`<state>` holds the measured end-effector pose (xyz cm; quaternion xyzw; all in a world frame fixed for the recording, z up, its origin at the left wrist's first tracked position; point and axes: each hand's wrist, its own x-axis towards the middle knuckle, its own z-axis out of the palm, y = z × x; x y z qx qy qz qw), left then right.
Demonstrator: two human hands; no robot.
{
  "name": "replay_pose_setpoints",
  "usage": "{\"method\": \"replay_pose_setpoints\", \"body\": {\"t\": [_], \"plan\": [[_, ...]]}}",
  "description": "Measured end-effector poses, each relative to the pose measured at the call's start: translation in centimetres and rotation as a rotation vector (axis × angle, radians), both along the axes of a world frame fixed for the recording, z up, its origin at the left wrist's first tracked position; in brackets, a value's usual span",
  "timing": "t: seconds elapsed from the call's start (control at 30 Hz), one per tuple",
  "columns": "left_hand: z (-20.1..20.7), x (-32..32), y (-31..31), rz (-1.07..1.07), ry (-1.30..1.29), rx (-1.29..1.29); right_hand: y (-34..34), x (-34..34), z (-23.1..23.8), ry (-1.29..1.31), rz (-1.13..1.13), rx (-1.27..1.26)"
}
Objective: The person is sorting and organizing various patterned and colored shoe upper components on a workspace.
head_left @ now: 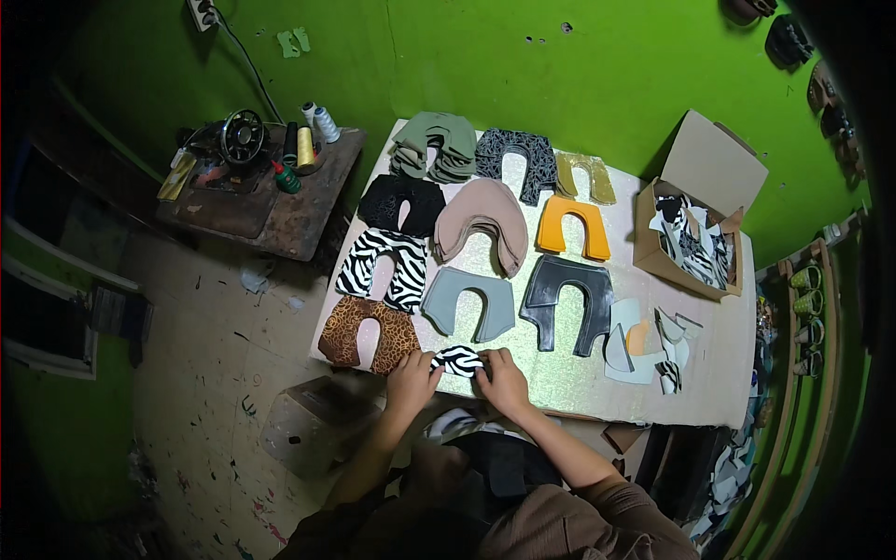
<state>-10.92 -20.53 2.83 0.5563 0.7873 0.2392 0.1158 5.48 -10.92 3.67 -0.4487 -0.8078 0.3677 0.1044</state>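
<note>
At the table's near edge, a black-and-white zebra-print piece (457, 360) lies between my hands. My left hand (412, 385) is closed on its left end, and my right hand (505, 381) grips the right end. Beyond them, U-shaped cut pieces are laid out in stacks: a brown patterned stack (341, 329) nearest my left hand, a grey stack (443, 303) just ahead, and a dark glossy stack (597, 289) ahead of my right hand. Farther off are zebra-print (408, 283), black (425, 207), beige (481, 205), orange (551, 224), green (457, 135), black-and-grey (537, 154) and gold (602, 182) ones.
An open cardboard box (686, 266) of zebra-print scraps stands at the table's right. Loose offcuts (635, 369) lie near it. At the left, a sewing machine (243, 140) and thread cones (326, 125) sit on a worn wooden stand (308, 210). Sandals (805, 303) hang on a right-hand rack.
</note>
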Motion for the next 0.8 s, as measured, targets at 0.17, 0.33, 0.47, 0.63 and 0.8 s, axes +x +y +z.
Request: {"method": "replay_pose_setpoints", "body": {"t": [0.17,0.33,0.47,0.63,0.8], "plan": [[1.1,0.1,0.5,-0.172,0.085,0.018,-0.1,0.0,0.4,0.066,0.116,0.1],[0.0,0.2,1.3,-0.287,0.086,-0.051,-0.2,-0.3,0.0,0.063,0.25,0.224],[-0.5,-0.1,1.7,-0.308,0.089,-0.08,0.1,-0.7,-0.7,0.045,0.286,0.278],[-0.7,-0.3,1.9,-0.304,0.039,-0.103,0.6,-0.6,-1.4,-0.001,0.326,0.218],[0.0,0.1,1.7,-0.315,0.067,-0.051,0.1,-0.5,-1.2,0.078,0.286,0.315]]}}
